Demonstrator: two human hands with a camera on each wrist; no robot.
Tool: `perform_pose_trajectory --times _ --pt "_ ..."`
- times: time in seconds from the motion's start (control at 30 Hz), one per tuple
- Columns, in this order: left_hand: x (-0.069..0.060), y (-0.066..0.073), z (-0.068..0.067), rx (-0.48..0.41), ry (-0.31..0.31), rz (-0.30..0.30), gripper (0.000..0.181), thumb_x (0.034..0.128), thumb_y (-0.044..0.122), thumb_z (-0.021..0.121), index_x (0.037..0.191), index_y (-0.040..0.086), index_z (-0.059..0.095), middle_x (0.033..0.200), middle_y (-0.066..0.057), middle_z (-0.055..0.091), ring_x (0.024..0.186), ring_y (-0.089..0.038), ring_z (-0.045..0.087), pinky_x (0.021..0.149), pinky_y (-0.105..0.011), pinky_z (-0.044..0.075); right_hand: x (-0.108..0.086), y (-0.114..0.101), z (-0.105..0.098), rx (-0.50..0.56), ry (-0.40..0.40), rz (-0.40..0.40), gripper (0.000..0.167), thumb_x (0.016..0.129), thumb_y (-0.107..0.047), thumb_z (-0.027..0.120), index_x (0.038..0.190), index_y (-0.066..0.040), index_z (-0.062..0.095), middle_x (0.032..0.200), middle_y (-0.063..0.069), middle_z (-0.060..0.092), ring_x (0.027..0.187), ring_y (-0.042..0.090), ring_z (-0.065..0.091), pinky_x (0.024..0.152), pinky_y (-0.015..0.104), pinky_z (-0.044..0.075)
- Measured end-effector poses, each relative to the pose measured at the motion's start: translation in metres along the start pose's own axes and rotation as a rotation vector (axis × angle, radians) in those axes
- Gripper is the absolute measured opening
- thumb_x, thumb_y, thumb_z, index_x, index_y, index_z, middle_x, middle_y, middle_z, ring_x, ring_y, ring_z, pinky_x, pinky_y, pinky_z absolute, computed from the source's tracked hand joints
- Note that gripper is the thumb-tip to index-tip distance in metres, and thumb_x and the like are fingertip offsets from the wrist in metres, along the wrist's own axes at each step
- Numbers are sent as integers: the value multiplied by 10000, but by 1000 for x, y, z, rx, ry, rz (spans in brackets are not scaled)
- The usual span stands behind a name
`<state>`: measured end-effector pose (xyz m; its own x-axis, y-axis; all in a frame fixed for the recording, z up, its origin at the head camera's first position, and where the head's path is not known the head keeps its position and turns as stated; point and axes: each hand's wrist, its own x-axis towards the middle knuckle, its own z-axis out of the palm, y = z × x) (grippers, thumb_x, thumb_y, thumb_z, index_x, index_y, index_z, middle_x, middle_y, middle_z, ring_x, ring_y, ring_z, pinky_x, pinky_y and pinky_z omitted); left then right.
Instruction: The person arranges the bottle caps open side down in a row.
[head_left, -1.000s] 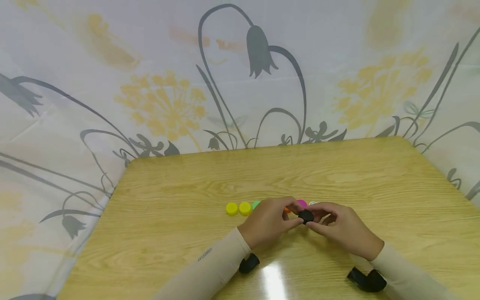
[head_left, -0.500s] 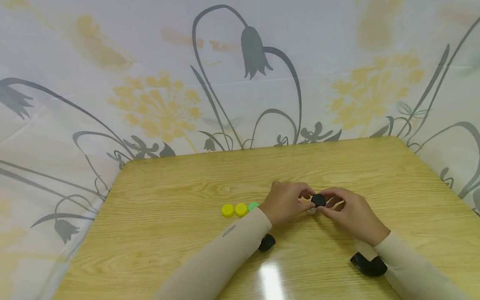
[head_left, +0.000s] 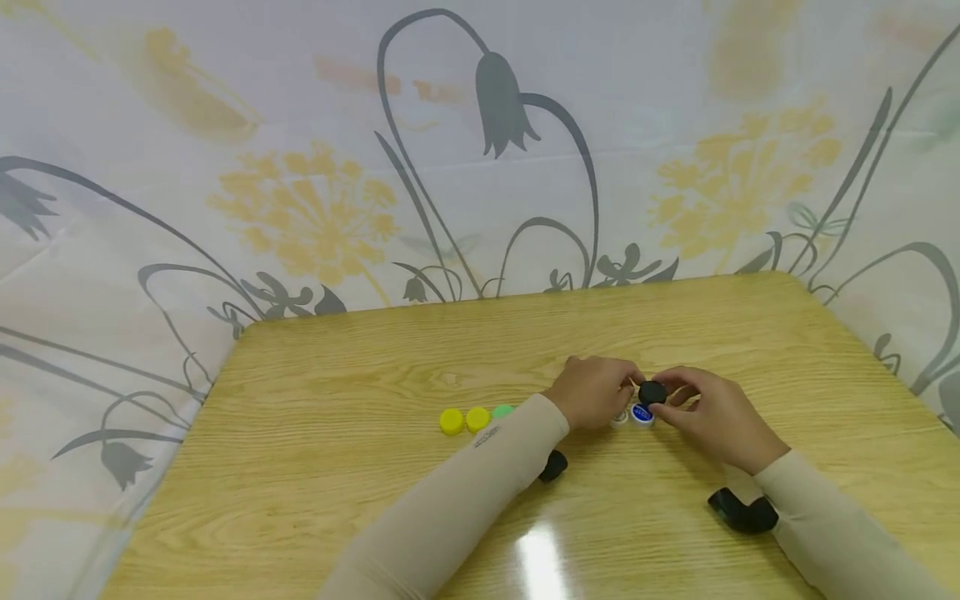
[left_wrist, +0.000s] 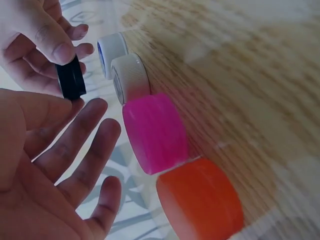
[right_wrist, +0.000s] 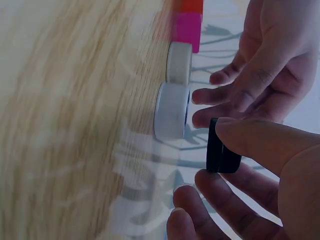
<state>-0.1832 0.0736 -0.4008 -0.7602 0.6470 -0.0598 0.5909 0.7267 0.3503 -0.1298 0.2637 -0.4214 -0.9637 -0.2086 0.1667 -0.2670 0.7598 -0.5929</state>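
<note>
A black bottle cap (head_left: pixel 652 393) is raised just above the right end of a row of caps. My right hand (head_left: pixel 716 417) pinches it between thumb and fingers. From the other side, the thumb and forefinger of my left hand (head_left: pixel 596 392) meet the cap's edge; the other left fingers are loosely spread in the left wrist view. Below it on the table are a white cap with blue print (head_left: pixel 642 415) and a ribbed whitish cap (left_wrist: pixel 131 79). A magenta cap (left_wrist: pixel 155 132) and an orange cap (left_wrist: pixel 200 200) follow, hidden behind my left hand in the head view.
Two yellow caps (head_left: pixel 463 420) and a partly covered green cap (head_left: pixel 502 412) continue the row leftward on the wooden table (head_left: pixel 337 467). A flower-patterned cloth (head_left: pixel 300 125) hangs behind the table. Black wrist mounts (head_left: pixel 742 511) sit under both forearms.
Both hands have moved right and away from me with the black cap, past the row's right end. The white cap with blue print has come into sight below it.
</note>
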Motion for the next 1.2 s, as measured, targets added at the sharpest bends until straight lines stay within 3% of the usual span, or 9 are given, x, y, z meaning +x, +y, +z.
perform_pose_trajectory --times 0.1,0.33,0.57,1.2 --pt "4 3 0 3 -30 -2 291 1037 198 524 1281 273 663 1124 156 719 1004 -10 651 980 -387 443 0 4 -2 -8 4 4 304 880 -163 776 1155 -70 685 1047 109 728 844 190 684 659 234 538" --pt "11 8 3 16 -112 -6 330 1040 215 533 1347 304 613 1187 134 689 1103 -31 629 976 -365 461 -1 10 -6 -18 -36 21 306 892 -147 759 1168 -50 671 1056 120 723 858 200 673 632 239 517" --pt "12 9 7 41 -167 -13 385 1021 204 557 1374 352 586 1315 112 637 1251 -142 578 1055 -432 441 -1 16 -6 -57 -77 36 309 877 -139 767 1153 -35 674 975 82 724 829 170 665 661 255 516" --pt "11 15 10 124 -158 -27 354 1022 231 533 1331 381 617 1299 138 594 1176 -98 536 958 -338 429 2 22 -5 -80 -147 29 288 873 -160 759 1127 -43 687 926 22 686 800 99 592 664 250 487"
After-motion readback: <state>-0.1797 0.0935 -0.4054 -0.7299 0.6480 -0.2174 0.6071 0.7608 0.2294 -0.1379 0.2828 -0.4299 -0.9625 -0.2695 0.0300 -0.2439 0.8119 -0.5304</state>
